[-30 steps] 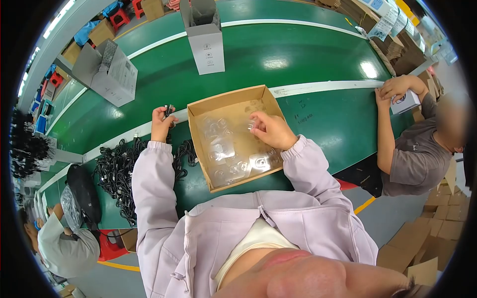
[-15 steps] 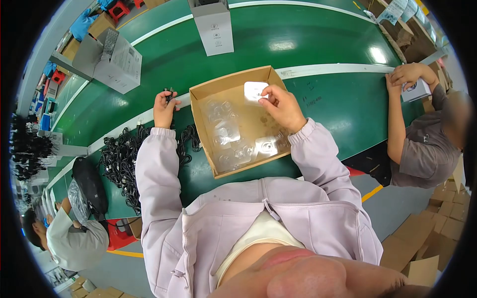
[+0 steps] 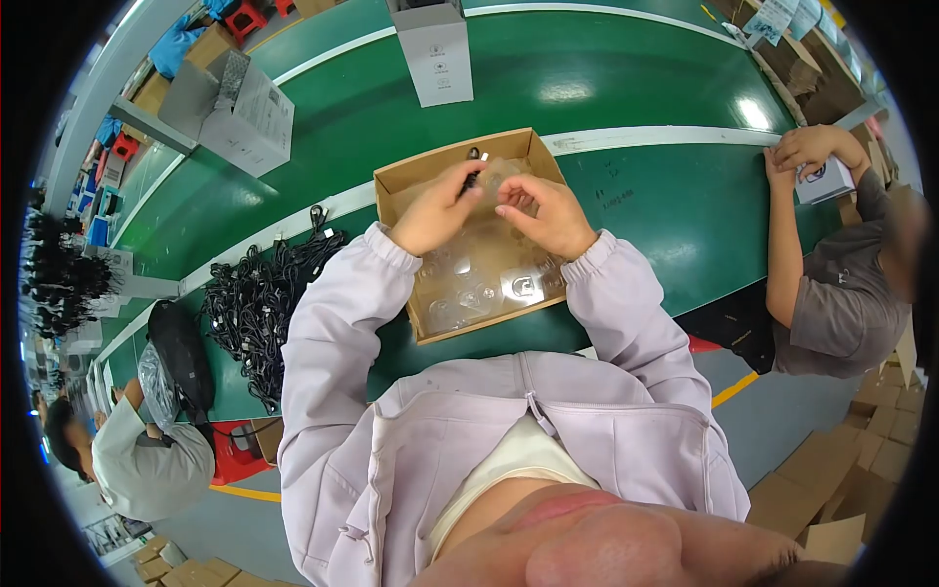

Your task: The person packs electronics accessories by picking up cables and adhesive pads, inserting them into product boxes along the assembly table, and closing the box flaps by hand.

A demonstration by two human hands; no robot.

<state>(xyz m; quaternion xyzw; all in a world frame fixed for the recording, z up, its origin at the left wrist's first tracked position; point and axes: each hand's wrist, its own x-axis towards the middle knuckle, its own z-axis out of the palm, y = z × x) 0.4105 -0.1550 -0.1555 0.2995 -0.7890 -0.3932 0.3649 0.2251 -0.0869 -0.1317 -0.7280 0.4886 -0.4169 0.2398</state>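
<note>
Over the cardboard tray (image 3: 391,203), my left hand (image 3: 440,207) is closed on a small black cable (image 3: 474,157), whose end shows above the fingers. Close to its right, my right hand (image 3: 548,213) pinches a clear plastic piece (image 3: 503,174) between thumb and fingers. The two hands nearly meet, and the piece lies between them. Below them, several clear plastic pieces (image 3: 475,296) rest in the tray, one with a white, shiny face (image 3: 522,286). A pile of black cables (image 3: 256,318) lies left of the tray.
Two white boxes, one upright (image 3: 437,68) and one open (image 3: 249,122), stand on the green table (image 3: 636,88). A co-worker (image 3: 831,284) at the right holds a small white box (image 3: 827,183). Another person (image 3: 152,465) sits at the lower left by a black bag (image 3: 181,357).
My left hand has moved right from beside the tray to over it, with the cable. My right hand has come slightly left towards it, and the plastic piece it raised is now between both hands.
</note>
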